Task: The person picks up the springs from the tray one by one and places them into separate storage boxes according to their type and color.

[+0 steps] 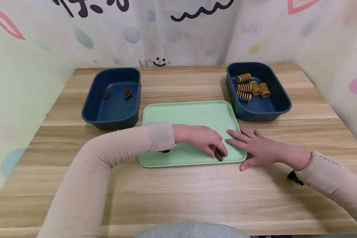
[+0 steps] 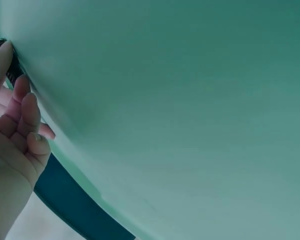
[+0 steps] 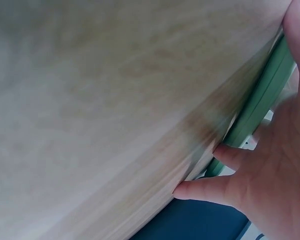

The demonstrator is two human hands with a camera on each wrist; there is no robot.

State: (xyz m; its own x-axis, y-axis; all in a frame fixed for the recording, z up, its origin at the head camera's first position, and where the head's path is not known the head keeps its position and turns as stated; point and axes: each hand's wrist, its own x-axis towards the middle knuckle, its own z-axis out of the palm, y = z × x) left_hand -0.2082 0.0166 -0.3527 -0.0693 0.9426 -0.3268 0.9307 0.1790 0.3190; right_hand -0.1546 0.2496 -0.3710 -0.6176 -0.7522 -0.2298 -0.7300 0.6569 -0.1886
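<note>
My left hand (image 1: pixel 203 138) reaches over the pale green tray (image 1: pixel 178 114) and pinches small dark brown coil springs (image 1: pixel 219 154) near its front right corner. Two coils seem to lie side by side there, partly covered by the fingers. In the left wrist view, a dark spring (image 2: pixel 14 70) shows between thumb and fingertips, low against the tray. My right hand (image 1: pixel 260 149) lies with fingers spread over the tray's right edge, its thumb on the wooden table.
At the back left stands a blue bin (image 1: pixel 111 110) with a few small brown springs (image 1: pixel 128 95) inside. Another blue bin (image 1: pixel 264 114), at the back right beside the tray, holds several larger yellow springs (image 1: pixel 244 88). A printed cloth (image 1: pixel 196 39) hangs behind the table (image 1: pixel 178 195).
</note>
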